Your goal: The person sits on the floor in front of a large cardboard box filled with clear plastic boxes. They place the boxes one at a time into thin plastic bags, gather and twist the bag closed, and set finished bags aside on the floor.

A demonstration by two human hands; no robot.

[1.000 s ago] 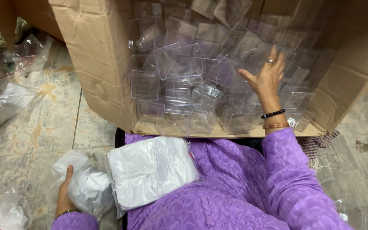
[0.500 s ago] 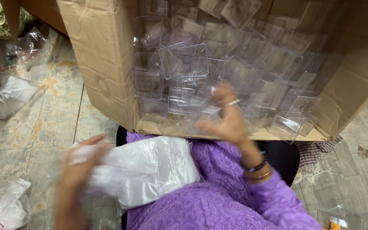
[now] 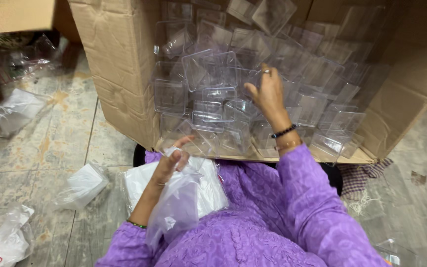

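A big cardboard box (image 3: 119, 84) lies on its side in front of me, filled with several clear plastic containers (image 3: 208, 84). My right hand (image 3: 267, 94) reaches into the box with fingers curled among the containers; I cannot tell whether it grips one. My left hand (image 3: 170, 165) is raised at the box's lower edge and holds a thin clear plastic bag (image 3: 176, 210) that hangs down over my purple-clad lap. A white packet of folded bags (image 3: 208, 190) rests on my lap beneath it.
Crumpled plastic bags lie on the stone floor to the left: one bag (image 3: 82, 185) near my knee, another bag (image 3: 13, 111) farther off, a third bag (image 3: 1, 242) at the bottom left corner. A checked cloth (image 3: 362, 178) shows under the box at right.
My left hand came up from the floor at the left, carrying a plastic bag to the box's edge. My right hand shifted leftward inside the box among the containers.
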